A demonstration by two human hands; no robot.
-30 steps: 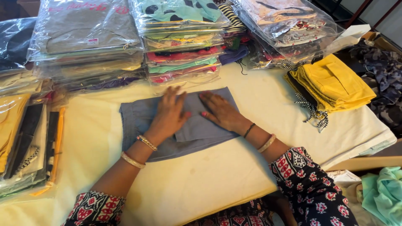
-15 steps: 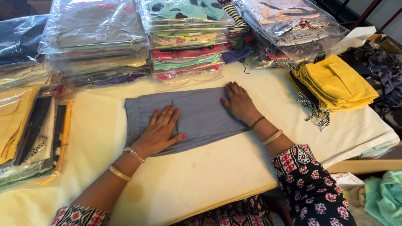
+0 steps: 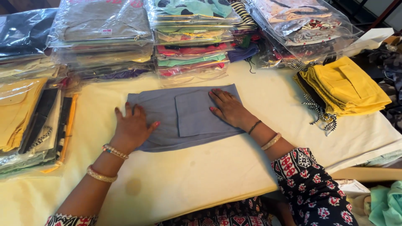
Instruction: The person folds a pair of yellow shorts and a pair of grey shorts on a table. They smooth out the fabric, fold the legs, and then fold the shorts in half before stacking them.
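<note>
A folded blue-grey garment (image 3: 184, 115) with a square patch pocket lies flat on the cream-covered table (image 3: 201, 175). My left hand (image 3: 133, 127) presses palm-down on its left part, fingers spread. My right hand (image 3: 228, 108) rests flat on its right edge, fingers pointing up and left beside the pocket. Neither hand grips anything. Both wrists wear bangles.
Stacks of plastic-bagged garments (image 3: 190, 39) line the back of the table, with more bagged piles (image 3: 29, 121) at the left. A folded yellow garment pile (image 3: 345, 86) with black-and-white cords lies at the right. Mint-green cloth (image 3: 385, 205) sits at the lower right.
My hands have slid apart across the garment, the left toward its left end and the right toward its right edge, leaving the pocket uncovered in the middle.
</note>
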